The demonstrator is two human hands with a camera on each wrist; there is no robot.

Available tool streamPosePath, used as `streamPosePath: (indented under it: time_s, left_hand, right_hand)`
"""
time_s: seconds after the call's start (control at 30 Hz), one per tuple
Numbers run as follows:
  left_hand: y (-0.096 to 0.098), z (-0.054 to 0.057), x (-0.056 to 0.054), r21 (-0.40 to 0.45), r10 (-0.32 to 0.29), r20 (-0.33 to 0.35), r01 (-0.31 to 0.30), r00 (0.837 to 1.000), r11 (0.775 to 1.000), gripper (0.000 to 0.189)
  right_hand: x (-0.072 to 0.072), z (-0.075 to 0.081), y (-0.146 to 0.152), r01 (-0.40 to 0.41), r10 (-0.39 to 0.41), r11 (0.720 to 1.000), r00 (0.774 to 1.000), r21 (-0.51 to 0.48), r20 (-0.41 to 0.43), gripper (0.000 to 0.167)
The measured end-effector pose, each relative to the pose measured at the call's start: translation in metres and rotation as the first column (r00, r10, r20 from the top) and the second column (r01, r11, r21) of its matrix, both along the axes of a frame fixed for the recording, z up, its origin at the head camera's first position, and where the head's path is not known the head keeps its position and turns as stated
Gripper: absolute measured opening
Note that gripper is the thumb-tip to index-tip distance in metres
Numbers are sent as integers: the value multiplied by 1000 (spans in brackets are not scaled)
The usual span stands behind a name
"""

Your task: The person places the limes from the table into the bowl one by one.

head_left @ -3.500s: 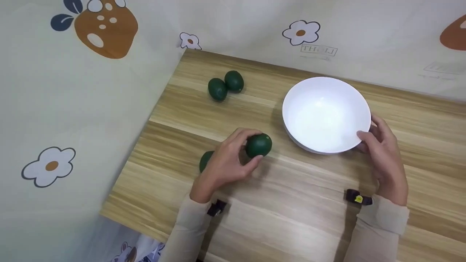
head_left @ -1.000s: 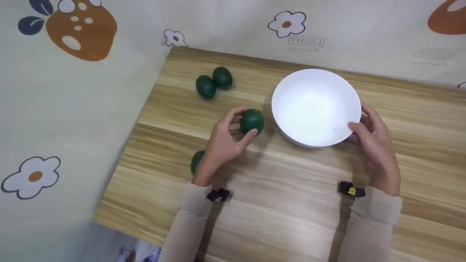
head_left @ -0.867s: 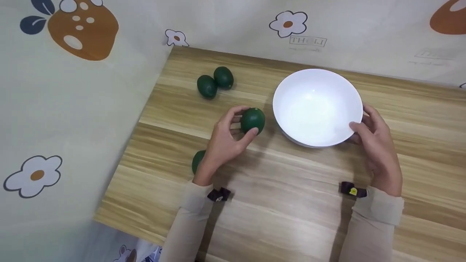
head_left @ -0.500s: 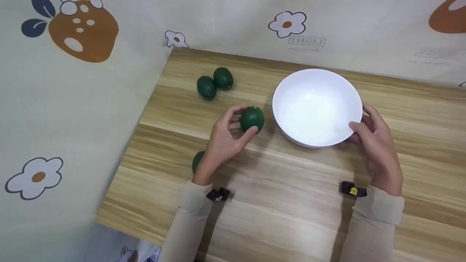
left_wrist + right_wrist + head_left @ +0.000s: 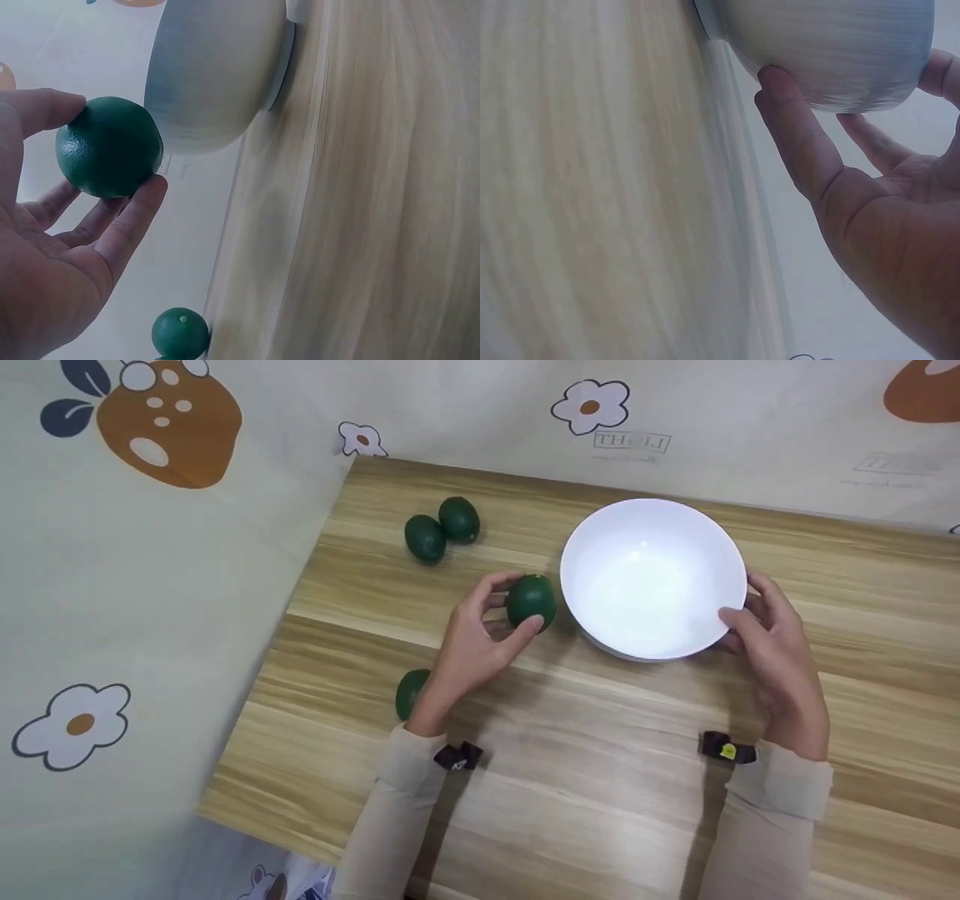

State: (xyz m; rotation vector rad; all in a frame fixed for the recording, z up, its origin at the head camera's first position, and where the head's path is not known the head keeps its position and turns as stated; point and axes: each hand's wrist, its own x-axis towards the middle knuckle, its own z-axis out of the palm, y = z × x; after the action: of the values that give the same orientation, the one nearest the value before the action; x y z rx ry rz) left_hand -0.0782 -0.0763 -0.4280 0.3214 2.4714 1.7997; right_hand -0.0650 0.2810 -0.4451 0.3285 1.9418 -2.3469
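Note:
My left hand (image 5: 480,637) holds a dark green lime (image 5: 532,603) between thumb and fingers, raised above the table just left of the white bowl (image 5: 652,577). The left wrist view shows that lime (image 5: 110,147) apart from the bowl's outer wall (image 5: 217,75). With the thumb over the rim and the fingers against the outer side, my right hand (image 5: 780,652) grips the bowl at its right. No fruit shows inside the bowl. In the right wrist view several fingers (image 5: 802,135) press the bowl's wall (image 5: 832,52) from outside.
Two more limes (image 5: 425,539) lie side by side at the table's back left. Another lime (image 5: 411,694) rests beside my left wrist, partly hidden by it. The wood-grain table (image 5: 570,780) meets a patterned wall covering (image 5: 465,412) at the back and left.
Since 3.5 seconds ago my left hand has moved the lime away from me, up the table, and lately a little rightward, nearer the bowl. My right hand keeps its grip on the bowl.

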Motion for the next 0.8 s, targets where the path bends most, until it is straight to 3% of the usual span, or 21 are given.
streamPosePath:
  time_s: [0.8]
  left_hand:
    - [18, 5, -10, 68, -8, -3, 8, 1000, 998, 60]
  right_hand:
    - [0, -1, 1, 13, -13, 999, 1000, -30, -1, 54]
